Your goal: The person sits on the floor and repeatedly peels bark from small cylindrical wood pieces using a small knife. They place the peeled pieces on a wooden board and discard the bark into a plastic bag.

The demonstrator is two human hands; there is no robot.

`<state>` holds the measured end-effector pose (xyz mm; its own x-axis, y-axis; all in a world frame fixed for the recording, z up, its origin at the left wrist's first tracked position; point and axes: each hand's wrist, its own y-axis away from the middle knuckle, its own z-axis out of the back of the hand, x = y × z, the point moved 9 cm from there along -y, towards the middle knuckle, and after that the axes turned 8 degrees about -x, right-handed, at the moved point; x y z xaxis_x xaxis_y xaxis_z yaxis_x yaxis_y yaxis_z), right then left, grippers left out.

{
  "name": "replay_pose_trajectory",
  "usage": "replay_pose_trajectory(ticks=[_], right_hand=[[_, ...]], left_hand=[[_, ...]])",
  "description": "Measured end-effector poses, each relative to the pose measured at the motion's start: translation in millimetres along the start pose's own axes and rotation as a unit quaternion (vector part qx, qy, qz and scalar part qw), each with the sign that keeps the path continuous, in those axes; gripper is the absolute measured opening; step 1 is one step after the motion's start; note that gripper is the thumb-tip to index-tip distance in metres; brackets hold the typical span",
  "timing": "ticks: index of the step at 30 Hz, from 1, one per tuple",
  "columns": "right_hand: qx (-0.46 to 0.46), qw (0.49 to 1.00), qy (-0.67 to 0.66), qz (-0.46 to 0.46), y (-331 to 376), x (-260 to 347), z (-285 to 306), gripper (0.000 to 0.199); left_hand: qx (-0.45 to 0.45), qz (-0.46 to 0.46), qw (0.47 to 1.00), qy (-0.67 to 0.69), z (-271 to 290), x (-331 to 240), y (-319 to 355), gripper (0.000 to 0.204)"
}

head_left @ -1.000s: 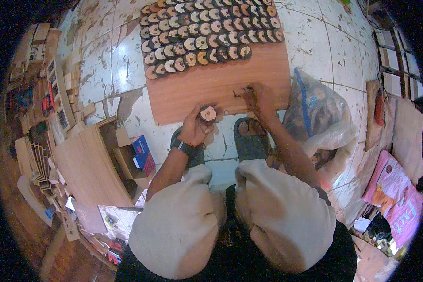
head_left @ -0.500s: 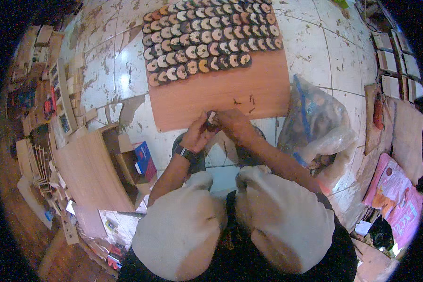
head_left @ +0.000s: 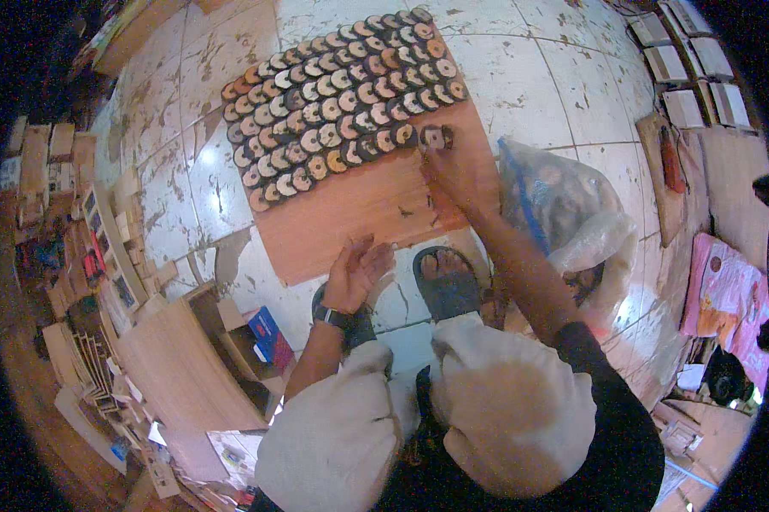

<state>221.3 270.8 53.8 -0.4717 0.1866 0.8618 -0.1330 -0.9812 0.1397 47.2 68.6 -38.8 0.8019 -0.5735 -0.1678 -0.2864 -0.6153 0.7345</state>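
Observation:
Rows of small round discs, pale or brown on top with dark edges and some with a centre hole, overlap across a flat orange-brown board on the floor. My right hand reaches to the right end of a row, its fingers closed on one small disc at the board's surface. Whether that disc rests fully on the board I cannot tell. My left hand, with a watch on the wrist, hovers at the board's near edge, palm turned up and fingers apart, holding nothing.
A clear plastic bag with round pieces inside stands right of the board. Small dark bits lie on the board. At left are a wooden box, a blue-and-red carton and stacked wood pieces. My sandalled foot is close by.
My hands have parted: the right moved forward to the row's end with the disc, while the left stayed near the board's edge and opened. The view has turned, so the board appears tilted.

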Motion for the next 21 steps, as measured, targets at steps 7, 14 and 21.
replay_pose_trajectory(ticks=[7, 14, 21], right_hand=[[-0.079, 0.986, 0.003, 0.145, -26, -2, -16, 0.045], [-0.073, 0.996, 0.039, 0.015, 12, -48, 10, 0.036], [-0.173, 0.971, 0.089, 0.139, 153, -13, 143, 0.023]], left_hand=[[-0.041, 0.004, 0.998, -0.04, 20, 7, -3, 0.047], [-0.001, -0.013, 0.999, -0.048, 21, 6, -3, 0.048], [-0.022, -0.028, 0.994, -0.1, 24, 3, 1, 0.051]])
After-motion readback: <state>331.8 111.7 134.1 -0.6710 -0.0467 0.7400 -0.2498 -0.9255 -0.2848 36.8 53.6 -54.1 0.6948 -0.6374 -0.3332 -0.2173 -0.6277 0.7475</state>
